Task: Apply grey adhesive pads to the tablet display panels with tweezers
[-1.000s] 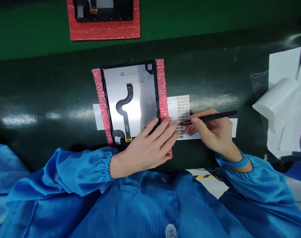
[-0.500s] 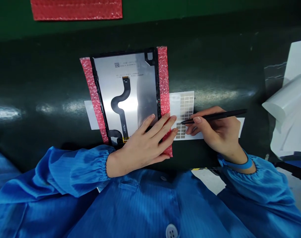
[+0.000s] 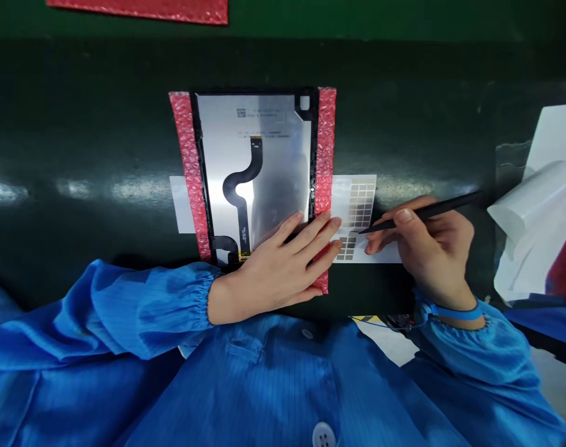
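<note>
A display panel (image 3: 264,155) with a silver back and a black curved flex cable lies on a strip of pink bubble wrap (image 3: 186,155) on the dark belt. My left hand (image 3: 287,264) rests flat on the panel's lower right corner, its fingers stretched out onto a white sticker sheet (image 3: 345,198) carrying a grid of small grey squares. My right hand (image 3: 427,245) is closed round black tweezers (image 3: 427,212), whose tip touches the grid just right of my left fingertips.
White paper sheets and film (image 3: 538,205) are piled at the right edge. Another piece of pink bubble wrap (image 3: 143,9) lies at the top on the green strip. A white paper (image 3: 180,211) pokes out left of the panel. My blue sleeves fill the foreground.
The view has shifted, so the panel sits further right in frame. My right hand has tilted the tweezers up a little; the tip stays on the sticker grid. My left hand stays on the panel.
</note>
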Demonstrator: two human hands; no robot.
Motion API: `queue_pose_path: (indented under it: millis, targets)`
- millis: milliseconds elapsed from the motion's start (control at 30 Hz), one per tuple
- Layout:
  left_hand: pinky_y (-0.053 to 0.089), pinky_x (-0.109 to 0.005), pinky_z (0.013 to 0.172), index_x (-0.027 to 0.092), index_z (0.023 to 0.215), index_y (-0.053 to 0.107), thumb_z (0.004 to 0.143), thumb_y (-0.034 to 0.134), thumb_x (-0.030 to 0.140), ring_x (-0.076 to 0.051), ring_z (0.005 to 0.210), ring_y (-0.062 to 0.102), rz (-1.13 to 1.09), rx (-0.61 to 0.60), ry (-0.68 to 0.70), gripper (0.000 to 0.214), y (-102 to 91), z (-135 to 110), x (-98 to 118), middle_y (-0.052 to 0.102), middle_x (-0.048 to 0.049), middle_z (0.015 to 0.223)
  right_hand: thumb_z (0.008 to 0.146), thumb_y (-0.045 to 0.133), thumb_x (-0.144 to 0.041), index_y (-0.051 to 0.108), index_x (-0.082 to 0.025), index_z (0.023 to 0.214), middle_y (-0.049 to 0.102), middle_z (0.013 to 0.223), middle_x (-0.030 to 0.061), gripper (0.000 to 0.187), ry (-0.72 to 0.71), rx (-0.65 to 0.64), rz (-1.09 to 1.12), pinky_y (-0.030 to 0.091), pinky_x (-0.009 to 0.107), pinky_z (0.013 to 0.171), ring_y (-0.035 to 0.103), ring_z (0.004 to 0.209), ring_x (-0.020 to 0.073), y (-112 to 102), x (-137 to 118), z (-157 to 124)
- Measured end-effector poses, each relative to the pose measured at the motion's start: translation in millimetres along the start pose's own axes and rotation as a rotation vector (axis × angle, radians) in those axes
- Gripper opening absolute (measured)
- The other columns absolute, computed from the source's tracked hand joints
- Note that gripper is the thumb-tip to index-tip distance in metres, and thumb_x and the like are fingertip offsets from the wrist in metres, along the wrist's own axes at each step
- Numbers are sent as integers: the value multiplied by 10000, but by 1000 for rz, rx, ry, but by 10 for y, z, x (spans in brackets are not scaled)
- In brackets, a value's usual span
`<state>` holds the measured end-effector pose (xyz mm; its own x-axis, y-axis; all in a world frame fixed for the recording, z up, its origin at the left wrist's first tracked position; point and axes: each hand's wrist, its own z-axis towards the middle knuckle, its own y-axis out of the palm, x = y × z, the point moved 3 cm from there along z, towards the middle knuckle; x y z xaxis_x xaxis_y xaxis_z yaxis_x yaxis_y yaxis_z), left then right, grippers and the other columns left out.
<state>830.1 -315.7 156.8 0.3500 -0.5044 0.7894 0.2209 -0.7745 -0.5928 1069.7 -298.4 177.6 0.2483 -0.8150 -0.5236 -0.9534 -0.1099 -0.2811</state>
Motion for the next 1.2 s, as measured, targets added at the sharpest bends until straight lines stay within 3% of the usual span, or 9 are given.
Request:
queue_pose_path:
  millis: [133,233,333,433,533,867,1200]
  targets:
    - [492,-525,1273,57,1477,708,1139,630,460,-379,1557,578,48,176,41,532,-128,-96,84,623,-236,1644,1041,818,-438,793,-272,942,817,749,11,195,-40,34,-5,682,389,576,786,578,224,84,-122,53]
    - [617,-400,932,74,1287,790,1145,630,378,-279,1127,760,23,290,61,371,-235,-184,102,809,-162,1230,1023,832,-490,765,-266,939,823,758,9,249,-33,2,14,696,377,577,795,585,216,266,-204,165]
    - [578,-360,683,64,1281,772,1162,581,390,-233,840,715,21,245,-49,396,-258,-195,-10,765,-99,957,985,865,-548,734,-252,929,826,753,9,329,-15,-65,46,711,357,586,796,581,199,452,-243,340]
    - [615,-397,717,32,1411,708,1169,537,439,-293,939,747,55,176,-168,503,-231,-160,-164,776,-159,1063,927,906,-598,730,-238,935,829,747,9,400,-9,-120,77,723,336,609,811,605,193,545,-254,501]
    - [634,-425,750,25,1494,658,1167,523,485,-333,1008,751,103,162,-200,580,-215,-128,-228,772,-207,1177,904,924,-603,737,-220,941,829,742,8,428,-36,-131,87,721,306,611,823,627,185,533,-277,554]
    - [635,-388,707,29,1441,675,1155,564,465,-300,959,756,182,261,-114,534,-281,-75,-95,777,-169,1113,952,891,-566,719,-203,962,814,725,3,402,-176,-110,80,724,283,642,842,676,182,400,-430,396]
    - [611,-375,615,44,1470,663,1156,587,458,-253,854,777,202,229,-141,526,-316,-24,-105,793,-116,1106,992,885,-453,774,-236,981,841,753,-7,244,-209,-164,123,748,295,639,865,691,204,386,-378,403]
